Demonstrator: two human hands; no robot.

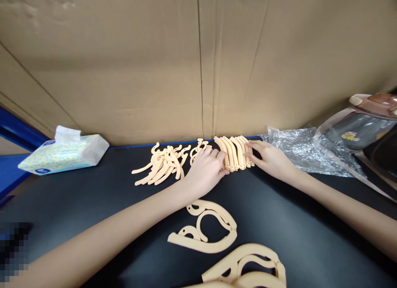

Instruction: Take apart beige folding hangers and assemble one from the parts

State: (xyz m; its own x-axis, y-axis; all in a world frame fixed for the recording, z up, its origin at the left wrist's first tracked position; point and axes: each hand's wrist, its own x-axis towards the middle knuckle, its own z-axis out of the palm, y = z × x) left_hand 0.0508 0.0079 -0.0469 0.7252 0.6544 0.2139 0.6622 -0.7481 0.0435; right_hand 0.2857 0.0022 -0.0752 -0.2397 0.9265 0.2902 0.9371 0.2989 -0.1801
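A row of cream, curved folding-hanger arms (235, 153) stands packed side by side near the back of the black table. My left hand (204, 170) is at the row's left end, its fingers curled and its thumb low against the pieces. At the opposite end, my right hand (273, 160) presses thumb and fingertips to the outermost pieces. Left of my left hand lies a loose pile of cream hook-shaped pieces (164, 166), partly hidden behind the hand. Closer to me lie a folded cream hanger (214, 247) and another (245, 250), cut off by the bottom edge.
A tissue pack (70, 153) sits at the back left. Crumpled clear plastic (304, 147) lies at the right, beside a dark transparent bottle (359, 127) with a strap. A cardboard wall (139, 73) rises along the back edge of the table (149, 242).
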